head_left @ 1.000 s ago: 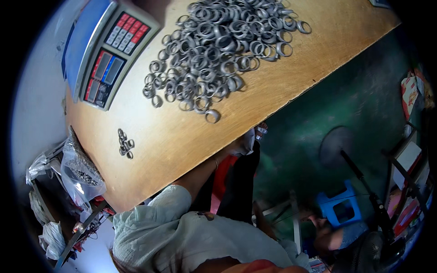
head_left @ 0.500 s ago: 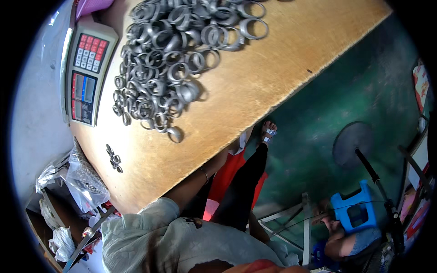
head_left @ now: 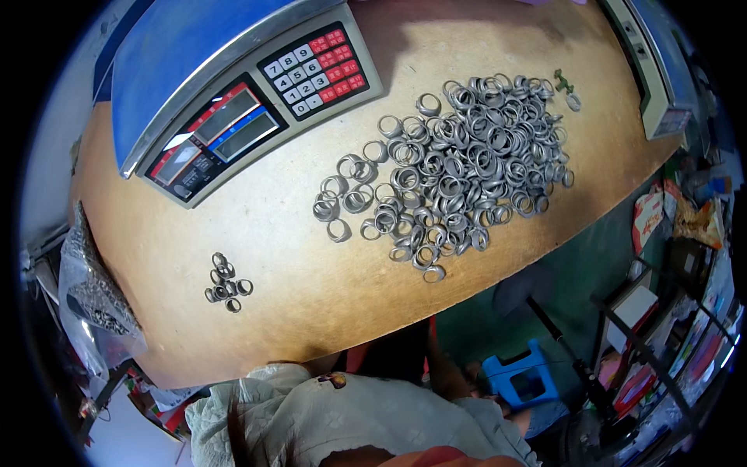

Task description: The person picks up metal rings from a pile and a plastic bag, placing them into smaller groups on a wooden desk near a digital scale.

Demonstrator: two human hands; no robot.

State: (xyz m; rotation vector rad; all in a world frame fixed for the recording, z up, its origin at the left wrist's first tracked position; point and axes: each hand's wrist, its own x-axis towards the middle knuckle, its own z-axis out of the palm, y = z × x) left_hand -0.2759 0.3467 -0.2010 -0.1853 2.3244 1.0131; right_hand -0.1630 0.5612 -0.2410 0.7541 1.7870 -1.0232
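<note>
Metal rings (head_left: 455, 171), grey and shiny, lie in a large loose heap on the right half of our wooden table (head_left: 296, 257), many overlapping one another, with a few strays spread toward the left edge of the heap. A much smaller cluster of rings (head_left: 226, 282) sits well apart, near the table's near-left corner. Behind the big heap, at the far left, stands a weighing scale (head_left: 233, 101) with a blue platform, two display windows and a keypad of white and red buttons; it is tilted diagonally across the table. A second scale (head_left: 657, 70) shows partly at the far right edge. Just beside the top right of the heap lies a small green item (head_left: 562, 78), too small for us to identify. At the table's left end rests a clear plastic bag (head_left: 93, 292) holding dark contents. We look down over our own pale, textured garment (head_left: 334, 420) at the bottom of the view. Our hands are not in sight, so we cannot tell whether they are spread, pressed together or holding anything. On the floor to the right, below the table edge, stands a small blue plastic stool (head_left: 523, 373), with cluttered shelves (head_left: 685, 311) beyond it.
</note>
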